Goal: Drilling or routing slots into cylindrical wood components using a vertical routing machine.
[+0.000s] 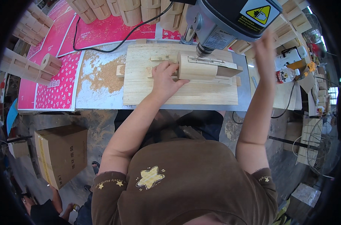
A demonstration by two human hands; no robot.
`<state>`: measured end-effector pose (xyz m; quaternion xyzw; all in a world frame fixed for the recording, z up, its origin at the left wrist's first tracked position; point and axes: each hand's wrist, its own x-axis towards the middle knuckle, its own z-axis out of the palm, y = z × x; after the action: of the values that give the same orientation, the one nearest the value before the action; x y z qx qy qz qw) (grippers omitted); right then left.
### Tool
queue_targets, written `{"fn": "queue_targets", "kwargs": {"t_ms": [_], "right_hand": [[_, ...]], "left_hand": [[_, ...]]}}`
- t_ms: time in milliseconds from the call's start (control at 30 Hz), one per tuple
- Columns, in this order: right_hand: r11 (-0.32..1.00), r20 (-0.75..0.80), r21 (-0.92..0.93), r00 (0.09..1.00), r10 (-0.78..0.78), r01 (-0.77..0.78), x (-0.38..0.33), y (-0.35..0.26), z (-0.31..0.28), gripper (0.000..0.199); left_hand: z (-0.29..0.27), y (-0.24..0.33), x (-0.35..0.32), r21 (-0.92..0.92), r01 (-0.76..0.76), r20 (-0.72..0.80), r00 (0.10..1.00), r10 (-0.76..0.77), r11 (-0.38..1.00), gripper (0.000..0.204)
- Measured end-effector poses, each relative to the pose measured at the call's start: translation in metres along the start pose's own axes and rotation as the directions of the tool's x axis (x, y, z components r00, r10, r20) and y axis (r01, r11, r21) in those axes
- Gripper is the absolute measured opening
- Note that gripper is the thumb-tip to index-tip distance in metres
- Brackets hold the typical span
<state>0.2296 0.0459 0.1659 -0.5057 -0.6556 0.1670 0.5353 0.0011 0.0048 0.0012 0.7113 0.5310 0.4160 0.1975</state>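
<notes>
While the left hand (pixel 165 79) grips the left end of the wooden cylinder (pixel 193 71) under the drill chuck (pixel 204 50) and the right hand (pixel 265 44) is too blurred to call, I'd guess the wood's light, stiff and best held there.

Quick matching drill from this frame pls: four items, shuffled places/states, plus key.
Items
1. Person's bare left hand
2. Person's bare, blurred right hand
3. Pale, rounded wooden workpiece
4. Brown rectangular cardboard box

Places/states
A. Raised beside the grey metal drill head
B. Low down on the person's left, beyond the table edge
C. Thumb and fingers spread at the left end of a wooden piece
D. Lying over the flat, pale wooden board

Pairs: 1-C, 2-A, 3-D, 4-B
</notes>
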Motion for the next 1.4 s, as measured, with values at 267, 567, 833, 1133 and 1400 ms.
{"fn": "queue_targets", "kwargs": {"t_ms": [267,567,833,1133,1400], "right_hand": [[0.839,0.369,-0.507,0.929,0.001,0.200,-0.087,0.068,-0.006,0.028],[0.868,0.423,-0.446,0.906,-0.010,0.218,-0.102,0.046,0.002,0.027],[0.882,0.432,-0.411,0.901,-0.035,0.231,-0.106,0.033,0.009,0.028],[0.875,0.398,-0.406,0.913,-0.092,0.265,-0.111,0.037,0.015,0.031],[0.858,0.317,-0.455,0.944,-0.095,0.239,-0.096,0.061,0.014,0.038]], "left_hand": [[-0.048,-0.012,-0.001,-0.198,-0.174,0.001,0.984,0.178,0.965,0.037],[-0.149,-0.008,-0.025,-0.565,0.551,0.128,0.793,-0.595,0.614,0.024],[-0.115,0.005,-0.027,-0.574,0.684,0.286,0.682,-0.673,0.449,0.032],[-0.056,0.025,-0.022,-0.563,0.594,0.423,0.805,-0.416,0.575,0.041],[-0.019,0.021,-0.035,0.058,-0.097,-0.021,0.995,0.098,0.994,0.076]]}}
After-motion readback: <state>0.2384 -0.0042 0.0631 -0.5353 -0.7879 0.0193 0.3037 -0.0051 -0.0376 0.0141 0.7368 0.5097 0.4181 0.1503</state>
